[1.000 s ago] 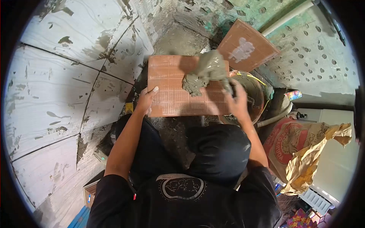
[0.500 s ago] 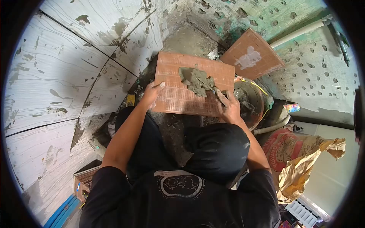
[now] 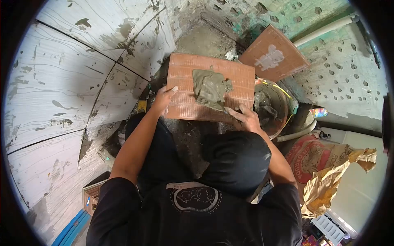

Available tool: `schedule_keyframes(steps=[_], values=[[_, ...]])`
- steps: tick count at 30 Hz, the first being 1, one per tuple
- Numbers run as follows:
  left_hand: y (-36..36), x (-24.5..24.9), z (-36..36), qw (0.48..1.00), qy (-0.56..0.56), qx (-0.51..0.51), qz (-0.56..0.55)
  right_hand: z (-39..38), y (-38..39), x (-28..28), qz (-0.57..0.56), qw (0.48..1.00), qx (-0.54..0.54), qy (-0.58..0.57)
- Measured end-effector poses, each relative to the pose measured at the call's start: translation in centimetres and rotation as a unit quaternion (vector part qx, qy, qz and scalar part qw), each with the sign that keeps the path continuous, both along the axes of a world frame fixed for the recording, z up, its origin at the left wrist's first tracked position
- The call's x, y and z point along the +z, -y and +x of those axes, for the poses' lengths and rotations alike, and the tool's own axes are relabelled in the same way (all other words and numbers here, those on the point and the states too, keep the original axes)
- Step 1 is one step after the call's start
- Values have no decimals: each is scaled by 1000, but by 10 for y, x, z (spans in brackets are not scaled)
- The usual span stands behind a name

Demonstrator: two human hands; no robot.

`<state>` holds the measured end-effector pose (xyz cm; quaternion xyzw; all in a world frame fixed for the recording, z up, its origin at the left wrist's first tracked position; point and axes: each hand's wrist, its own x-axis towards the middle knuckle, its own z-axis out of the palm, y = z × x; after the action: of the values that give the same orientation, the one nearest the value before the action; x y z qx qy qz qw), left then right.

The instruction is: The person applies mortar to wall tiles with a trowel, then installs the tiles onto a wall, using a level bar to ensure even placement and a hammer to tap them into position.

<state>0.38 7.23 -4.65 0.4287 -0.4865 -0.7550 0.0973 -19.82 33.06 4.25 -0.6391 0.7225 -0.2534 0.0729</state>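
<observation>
Evidently the tile (image 3: 184,88) lies ribbed back up, with grey mortar (image 3: 210,88) at its middle. The left hand (image 3: 163,98) clamps its left edge to steady it. The right hand (image 3: 244,117) touches its near edge, grip unclear; a bucket (image 3: 273,106) stands just right.

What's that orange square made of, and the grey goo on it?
The tile looks like fired clay or ceramic: matte terracotta orange, with a pressed grid of ridges. The grey goo looks like wet cement mortar: thick, holding its smeared shape.
</observation>
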Motion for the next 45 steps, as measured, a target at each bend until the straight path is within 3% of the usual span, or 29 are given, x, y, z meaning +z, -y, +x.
schedule_keyframes(steps=[3,6,11,15,18,19,22,26,27,31,33,35,36,38,40,42,43,44,45], values=[[9,-4,-3,1000,-10,-3,7,0,1,-1,-35,993,-30,107],[7,-7,0,1000,-9,0,13,-6,13,6,-37,987,-128,95],[6,5,-4,1000,1,-1,17,-10,-7,-17,65,997,-37,28],[6,2,-4,999,-22,-7,37,-15,-21,-4,40,999,-8,-22],[9,-2,-3,999,-26,-3,32,-3,-34,-4,-2,993,-86,78],[8,-3,-2,999,-29,-8,32,-9,-42,-10,37,997,-54,28],[6,1,-3,998,-41,1,40,-11,-48,-12,88,992,-71,56],[9,-7,-2,1000,-9,3,27,-5,-23,10,-17,995,-62,71],[7,-2,-3,999,-13,7,33,-8,-21,15,70,990,-55,109],[5,1,-4,1000,-23,13,15,-22,-38,-14,44,990,-39,128],[5,-3,-1,1000,-22,1,16,-24,-57,-12,48,921,-178,343],[4,-5,-1,999,-33,-3,9,-32,-75,-4,12,785,-273,556],[4,-5,-1,999,-44,-2,1,-35,-81,8,-10,753,-333,568],[5,-5,-1,999,-50,-5,-11,-53,-94,9,-3,845,-374,383],[7,-3,-1,999,-39,-16,-18,-64,-103,2,149,840,-428,299],[12,-12,-1,999,-44,-23,-17,-77,-114,-57,246,882,-389,100],[12,-15,0,999,-44,-26,-15,-87,-118,-91,279,908,-309,40],[13,-11,-2,999,11,-41,-10,-95,-111,-107,386,910,-151,-25],[15,-3,-2,996,68,-53,-7,-93,-101,-119,392,903,-177,-23]])
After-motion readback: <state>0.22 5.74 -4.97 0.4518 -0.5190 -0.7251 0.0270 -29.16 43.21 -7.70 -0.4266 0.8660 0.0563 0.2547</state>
